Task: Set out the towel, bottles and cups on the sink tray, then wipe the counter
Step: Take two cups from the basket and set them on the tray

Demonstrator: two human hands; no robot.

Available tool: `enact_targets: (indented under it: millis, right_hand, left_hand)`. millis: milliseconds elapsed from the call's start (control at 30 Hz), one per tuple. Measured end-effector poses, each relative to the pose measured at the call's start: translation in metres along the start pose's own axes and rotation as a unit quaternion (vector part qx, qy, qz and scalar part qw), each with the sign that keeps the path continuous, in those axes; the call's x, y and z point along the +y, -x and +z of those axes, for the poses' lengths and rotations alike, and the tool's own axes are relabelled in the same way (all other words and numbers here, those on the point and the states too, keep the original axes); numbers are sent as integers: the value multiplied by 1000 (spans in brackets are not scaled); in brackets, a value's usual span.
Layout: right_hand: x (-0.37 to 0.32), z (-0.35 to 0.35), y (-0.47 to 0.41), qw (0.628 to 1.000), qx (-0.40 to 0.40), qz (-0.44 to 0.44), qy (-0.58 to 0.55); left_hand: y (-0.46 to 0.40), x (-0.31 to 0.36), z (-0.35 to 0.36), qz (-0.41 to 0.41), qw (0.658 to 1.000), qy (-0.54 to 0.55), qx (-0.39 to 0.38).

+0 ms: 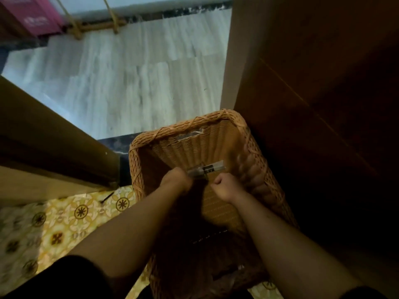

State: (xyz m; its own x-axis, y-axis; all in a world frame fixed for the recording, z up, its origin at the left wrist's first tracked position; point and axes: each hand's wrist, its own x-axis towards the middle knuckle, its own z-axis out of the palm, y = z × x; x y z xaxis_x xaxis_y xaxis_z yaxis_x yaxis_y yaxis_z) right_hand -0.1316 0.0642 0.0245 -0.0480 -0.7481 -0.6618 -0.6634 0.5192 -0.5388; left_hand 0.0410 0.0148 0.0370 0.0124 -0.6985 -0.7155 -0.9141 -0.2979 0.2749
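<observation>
Both my hands reach down into an orange wicker basket (185, 126) that stands on the floor. My left hand (177, 180) is closed around one end of a small clear packet or bottle (212, 169) with a dark label, lying against the basket's far inner wall. My right hand (224, 186) is a closed fist just right of it; I cannot tell if it holds anything. The view is blurred, and no towel, cups or tray show.
A dark wooden cabinet (323, 104) rises at the right, touching the basket. A wooden door frame (49, 137) runs at the left. Yellow patterned tiles (71, 216) lie under me, pale marble floor (140, 78) beyond, and a pink box (32, 16) at the far left.
</observation>
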Motion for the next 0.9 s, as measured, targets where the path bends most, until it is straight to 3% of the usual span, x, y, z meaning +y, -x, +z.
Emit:
enact_targets:
  millis: [233,433,567,733,900]
  right_hand:
    - [19,54,-96,999,24,29,1]
    - [27,89,-150,995,75,20,-61]
    - [25,97,-167,997,69,-6,-21]
    - [15,84,-157,998,51,-21,40]
    - [1,53,-115,994,72,-75,20]
  left_hand:
    - [-75,-11,48,-51,987,-134,66]
    - [-120,-22,74,-86,971,-220,33]
    - [-130,-25,84,-76,962,-255,65]
    - [-114,-14,80,-83,965,-236,84]
    - [-70,0,60,-68,972,-193,118]
